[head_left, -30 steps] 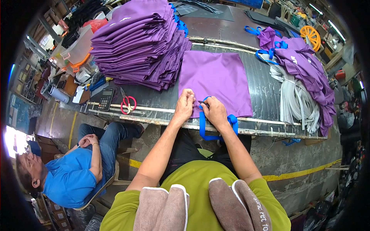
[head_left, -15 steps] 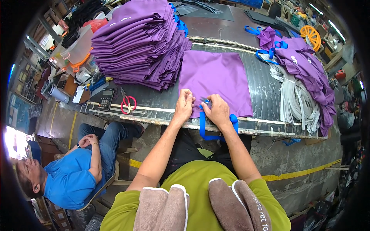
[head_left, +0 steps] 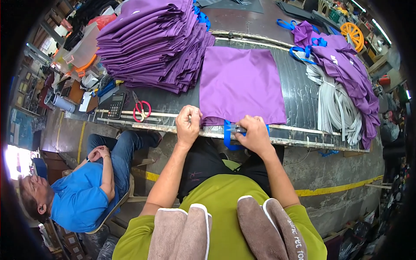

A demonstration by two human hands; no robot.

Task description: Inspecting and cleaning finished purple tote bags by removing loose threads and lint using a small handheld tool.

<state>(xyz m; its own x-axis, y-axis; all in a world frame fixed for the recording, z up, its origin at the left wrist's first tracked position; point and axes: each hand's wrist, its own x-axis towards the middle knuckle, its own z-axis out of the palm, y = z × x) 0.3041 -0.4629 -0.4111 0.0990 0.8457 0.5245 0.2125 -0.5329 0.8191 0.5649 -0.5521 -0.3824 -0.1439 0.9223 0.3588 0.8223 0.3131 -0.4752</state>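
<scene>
A flat purple fabric bag (head_left: 243,84) lies at the table's front edge, with a blue strap (head_left: 228,139) hanging from its near side. My right hand (head_left: 255,133) is closed around small thread snips (head_left: 236,129), blades pointing left, just over the bag's near edge and the strap. Just left of the bag's near left corner, my left hand (head_left: 189,125) is closed with thumb and fingers pressed together. Whatever is in that pinch, if anything, is too small to make out.
A tall stack of purple bags (head_left: 151,47) stands behind left. Red-handled scissors (head_left: 141,111) and a calculator (head_left: 116,105) lie left. On the right are a bundle of white strips (head_left: 333,102) and more purple bags (head_left: 346,69). A seated person (head_left: 84,190) is at lower left.
My left hand has moved left and down, away from the bag's near edge. My right hand has shifted down and right with the snips. The blue strap now hangs more behind my right hand.
</scene>
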